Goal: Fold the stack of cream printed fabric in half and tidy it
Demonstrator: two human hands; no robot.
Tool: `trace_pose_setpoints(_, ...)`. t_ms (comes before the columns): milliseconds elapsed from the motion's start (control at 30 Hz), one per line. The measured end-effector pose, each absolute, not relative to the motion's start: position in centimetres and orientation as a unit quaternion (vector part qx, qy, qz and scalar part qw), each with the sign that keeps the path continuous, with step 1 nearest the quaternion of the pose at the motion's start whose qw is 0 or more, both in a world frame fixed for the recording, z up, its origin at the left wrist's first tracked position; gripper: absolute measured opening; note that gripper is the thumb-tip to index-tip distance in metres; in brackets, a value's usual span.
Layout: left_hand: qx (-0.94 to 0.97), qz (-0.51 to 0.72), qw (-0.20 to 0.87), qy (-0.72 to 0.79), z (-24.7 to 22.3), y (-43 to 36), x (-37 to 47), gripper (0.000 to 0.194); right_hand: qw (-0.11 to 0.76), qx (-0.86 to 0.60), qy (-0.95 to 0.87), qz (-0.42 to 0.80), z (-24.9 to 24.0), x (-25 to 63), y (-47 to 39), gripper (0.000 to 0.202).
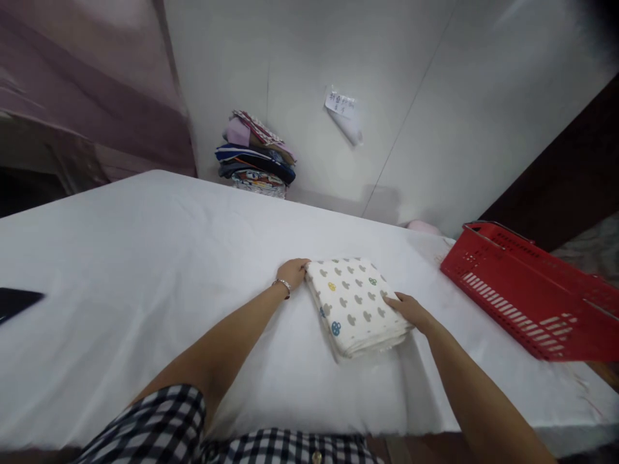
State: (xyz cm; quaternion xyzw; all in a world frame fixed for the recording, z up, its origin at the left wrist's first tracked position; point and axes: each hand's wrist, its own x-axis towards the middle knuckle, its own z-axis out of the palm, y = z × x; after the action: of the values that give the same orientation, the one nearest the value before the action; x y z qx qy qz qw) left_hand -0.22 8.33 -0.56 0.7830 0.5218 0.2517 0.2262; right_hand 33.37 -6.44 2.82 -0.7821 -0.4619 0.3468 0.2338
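Observation:
A folded white cloth [355, 299] with grey, yellow, green and blue mushroom-like prints lies in several layers on the white-covered table [193, 258]. My left hand [293, 272], with a bracelet at the wrist, grips the cloth's far left corner, its fingers closed round the edge. At the right edge, my right hand [409, 309] holds the cloth with the thumb on top and the other fingers partly hidden.
A red plastic basket [527, 290] stands at the table's right side. Folded fabrics [256, 158] are stacked at the back against the wall, where a paper note [344, 115] hangs. A dark flat object [17, 301] lies at the left edge.

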Motion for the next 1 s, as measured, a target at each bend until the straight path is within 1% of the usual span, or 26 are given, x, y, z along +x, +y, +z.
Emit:
trace_pose_setpoints(100,0.79,0.239,0.244,0.509,-0.3,8.5,-0.6,0.037,0.244,-0.777,-0.461,0.354,2.6,33.5,-6.4,0.054)
trace_pose_setpoints(167,0.791,0.244,0.236,0.509,0.4,8.1,-0.5,0.042,0.244,-0.777,-0.458,0.355,2.5,33.5,-6.3,0.054)
trace_pose_setpoints(233,0.811,0.273,0.192,0.481,1.4,7.1,0.0,0.046,0.237,-0.782,-0.454,0.354,2.5,33.5,-6.2,0.053)
trace_pose_setpoints(333,0.87,0.305,0.101,0.374,2.3,5.1,1.3,0.043,0.223,-0.787,-0.456,0.352,2.6,33.4,-6.0,0.053)
trace_pose_setpoints(433,0.918,0.25,0.056,0.304,1.5,3.7,2.2,0.044,0.218,-0.793,-0.462,0.332,2.6,33.5,-6.0,0.053)
trace_pose_setpoints(533,0.929,0.182,0.071,0.313,-0.3,3.5,2.1,0.049,0.227,-0.792,-0.464,0.325,2.5,33.5,-6.2,0.053)
trace_pose_setpoints(633,0.925,0.174,0.091,0.325,-1.2,4.0,1.7,0.051,0.24,-0.79,-0.457,0.33,2.6,33.3,-6.3,0.052)
trace_pose_setpoints(767,0.915,0.176,0.137,0.335,-0.6,3.7,1.6,0.049,0.246,-0.798,-0.438,0.332,3.2,33.0,-6.3,0.056)
trace_pose_setpoints(900,0.855,0.224,0.188,0.429,0.2,2.8,1.4,0.052,0.249,-0.779,-0.416,0.398,4.0,33.2,-6.6,0.064)
trace_pose_setpoints(1000,0.778,0.25,0.234,0.526,0.4,3.4,1.1,0.058,0.219,-0.79,-0.38,0.428,4.5,33.6,-7.1,0.061)
